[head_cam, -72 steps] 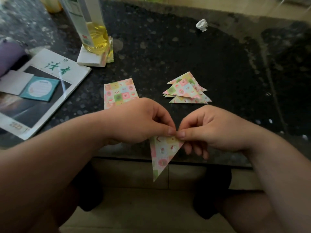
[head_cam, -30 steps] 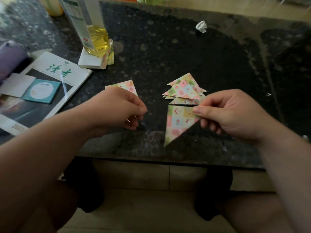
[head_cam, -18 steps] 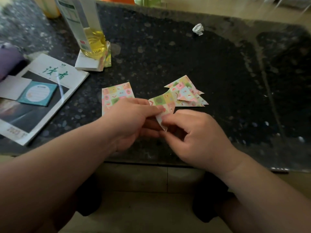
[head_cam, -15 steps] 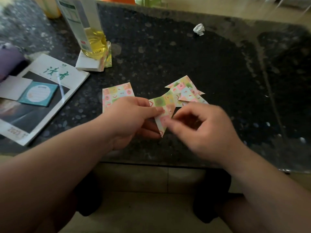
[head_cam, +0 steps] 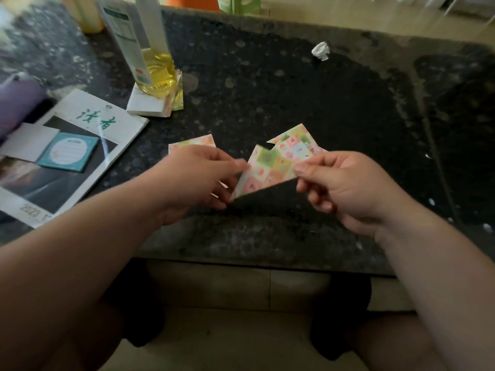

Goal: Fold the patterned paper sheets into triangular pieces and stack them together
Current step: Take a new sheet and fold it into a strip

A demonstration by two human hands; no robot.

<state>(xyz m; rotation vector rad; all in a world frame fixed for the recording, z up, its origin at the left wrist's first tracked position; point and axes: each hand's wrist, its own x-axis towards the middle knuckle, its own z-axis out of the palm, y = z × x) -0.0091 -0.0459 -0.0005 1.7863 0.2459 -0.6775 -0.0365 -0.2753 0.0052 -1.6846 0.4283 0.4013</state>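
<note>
Pinching with the curled fingers of the left hand (head_cam: pixel 198 180) the left edge of the triangle (head_cam: pixel 267 170) at centre of the frame, partly covering the sheets (head_cam: pixel 192 141) behind. Pinching the triangle's right corner between thumb and forefinger of the right hand (head_cam: pixel 345 188), overlapping the stack (head_cam: pixel 294 141) just above centre, over the table (head_cam: pixel 267 89).

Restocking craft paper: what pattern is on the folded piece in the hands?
Folded piece: pastel pink, green, yellow, blue squares with small motifs; head view.

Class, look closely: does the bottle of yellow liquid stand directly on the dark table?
No, the bottle stands on a white pad, which lies between it and the table.
</note>
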